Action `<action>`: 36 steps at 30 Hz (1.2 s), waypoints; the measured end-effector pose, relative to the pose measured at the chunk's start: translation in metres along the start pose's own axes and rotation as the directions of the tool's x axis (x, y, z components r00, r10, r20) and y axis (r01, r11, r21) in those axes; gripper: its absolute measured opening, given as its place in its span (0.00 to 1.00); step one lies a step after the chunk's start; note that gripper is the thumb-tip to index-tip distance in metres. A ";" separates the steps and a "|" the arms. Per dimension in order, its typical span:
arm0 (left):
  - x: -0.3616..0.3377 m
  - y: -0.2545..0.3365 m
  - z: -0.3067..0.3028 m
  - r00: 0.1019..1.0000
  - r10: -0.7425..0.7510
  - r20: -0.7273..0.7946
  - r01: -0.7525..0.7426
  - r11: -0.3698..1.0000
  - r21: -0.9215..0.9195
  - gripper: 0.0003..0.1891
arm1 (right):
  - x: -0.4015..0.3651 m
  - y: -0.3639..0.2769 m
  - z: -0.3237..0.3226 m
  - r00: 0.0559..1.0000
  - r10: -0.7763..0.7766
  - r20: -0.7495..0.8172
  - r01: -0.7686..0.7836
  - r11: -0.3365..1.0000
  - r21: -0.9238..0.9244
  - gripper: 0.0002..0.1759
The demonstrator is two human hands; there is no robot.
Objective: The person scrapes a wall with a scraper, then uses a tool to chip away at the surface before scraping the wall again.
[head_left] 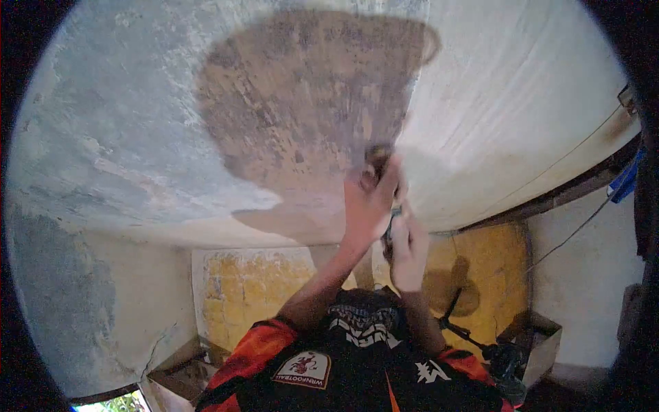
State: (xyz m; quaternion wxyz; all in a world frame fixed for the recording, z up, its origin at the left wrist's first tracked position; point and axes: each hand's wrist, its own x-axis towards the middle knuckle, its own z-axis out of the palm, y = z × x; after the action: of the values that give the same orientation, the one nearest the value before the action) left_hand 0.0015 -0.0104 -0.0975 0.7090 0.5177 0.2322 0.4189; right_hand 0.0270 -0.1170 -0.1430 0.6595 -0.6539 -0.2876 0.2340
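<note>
Both hands are raised to the plaster surface [137, 137] overhead. The left hand [367, 199] is clamped round the upper end of a scraper [379, 159], and the right hand [410, 248] just below is fisted round its dark handle. The blade end is blurred (exact shape hard to tell) and sits touching the surface at the lower right edge of a bare brown patch [309, 96].

Progress, judging by the surface: the one big brown patch is stripped. The white coat [535, 103] to the right is intact, and the grey-blue area to the left is uneven and flaky, so I'd say more is left than done.

Below are a yellow floor [247, 295], an open box [542, 340] at right and a thin cable [570, 233] on the right wall.
</note>
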 end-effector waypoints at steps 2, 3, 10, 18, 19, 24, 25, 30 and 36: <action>-0.003 0.023 0.008 0.996 -0.085 -0.022 0.085 0.996 -0.007 0.20 | -0.002 -0.001 0.000 1.000 0.012 -0.005 -0.012 1.000 -0.005 0.21; -0.004 0.017 0.007 0.995 -0.100 -0.014 0.099 0.995 -0.030 0.21 | 0.003 0.003 -0.002 1.000 0.029 0.013 -0.029 1.000 -0.001 0.20; -0.006 -0.002 0.001 0.977 -0.214 -0.007 0.213 0.975 -0.053 0.20 | -0.005 0.012 0.000 0.992 0.126 0.022 -0.128 0.988 0.081 0.21; -0.001 0.005 0.007 1.000 -0.008 0.021 0.009 0.996 -0.084 0.19 | 0.005 -0.013 -0.004 0.995 0.053 0.085 -0.059 0.996 0.063 0.28; -0.002 0.003 0.007 1.000 -0.020 0.024 0.022 0.996 -0.090 0.19 | 0.006 -0.019 -0.005 0.992 0.059 0.114 -0.067 0.995 0.072 0.30; -0.005 0.000 0.009 0.996 -0.095 -0.003 0.094 0.990 -0.108 0.19 | 0.003 -0.009 -0.009 0.989 0.104 0.102 -0.107 0.994 0.027 0.30; -0.002 0.012 0.013 0.998 -0.063 0.001 0.063 0.994 -0.085 0.19 | 0.004 -0.019 -0.010 0.986 0.117 0.117 -0.121 0.992 0.030 0.29; -0.004 0.007 0.011 0.988 -0.155 -0.012 0.152 0.981 -0.121 0.18 | 0.004 0.008 -0.006 0.996 -0.017 0.088 0.017 1.000 0.005 0.29; 0.001 0.016 0.008 0.999 -0.048 0.021 0.047 0.999 0.010 0.19 | 0.002 -0.006 -0.010 0.995 0.068 0.071 -0.065 0.997 -0.051 0.25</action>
State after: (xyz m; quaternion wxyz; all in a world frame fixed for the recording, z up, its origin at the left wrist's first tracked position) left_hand 0.0029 -0.0122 -0.0800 0.7187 0.5197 0.2390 0.3954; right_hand 0.0348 -0.1233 -0.1371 0.6244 -0.6701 -0.2950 0.2722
